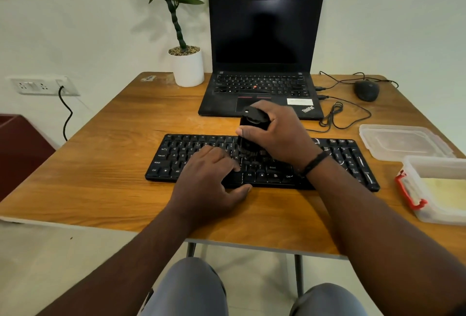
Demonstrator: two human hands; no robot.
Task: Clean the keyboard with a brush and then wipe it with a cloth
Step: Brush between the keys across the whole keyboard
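Note:
A black keyboard (176,156) lies flat in the middle of the wooden table (108,139). My right hand (280,136) grips a black brush (252,124) upright, its bristles down on the keys near the keyboard's middle. My left hand (209,182) rests flat on the keyboard's front middle, fingers straight over the keys, thumb along the front edge. A yellow cloth (446,194) lies inside a clear plastic box (413,164) at the right table edge.
An open black laptop (264,45) stands behind the keyboard. A white potted plant (187,68) is to its left. A wired mouse (367,89) with loose cables lies at the back right. A clear box lid (401,141) sits beside the box.

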